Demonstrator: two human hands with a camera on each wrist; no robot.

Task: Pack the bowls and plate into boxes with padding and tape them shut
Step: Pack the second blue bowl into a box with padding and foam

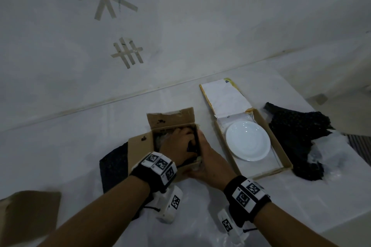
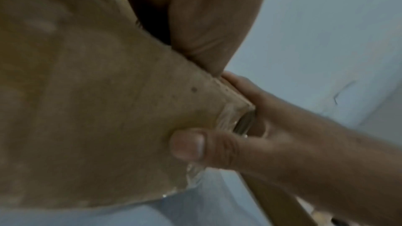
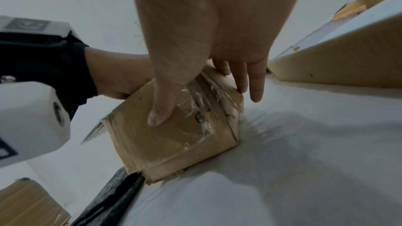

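A small brown cardboard box (image 1: 170,120) (image 3: 174,140) (image 2: 87,92) stands mid-table with its flaps up. My left hand (image 1: 178,142) (image 2: 206,15) reaches down into it onto something dark (image 1: 191,146); its fingertips are hidden inside. My right hand (image 1: 204,158) (image 3: 217,61) grips the box's near right corner, with the thumb (image 3: 158,114) (image 2: 195,145) flat on the taped near face and the fingers down the right wall. A white plate (image 1: 248,140) lies in a flat open box (image 1: 267,124) to the right.
Black mesh padding (image 1: 297,130) and clear plastic (image 1: 325,158) lie right of the flat box (image 3: 337,57). More dark padding (image 1: 114,162) (image 3: 108,200) sits under the small box's left side. A cardboard piece (image 1: 30,216) is at the near left. The table edge runs close on the right.
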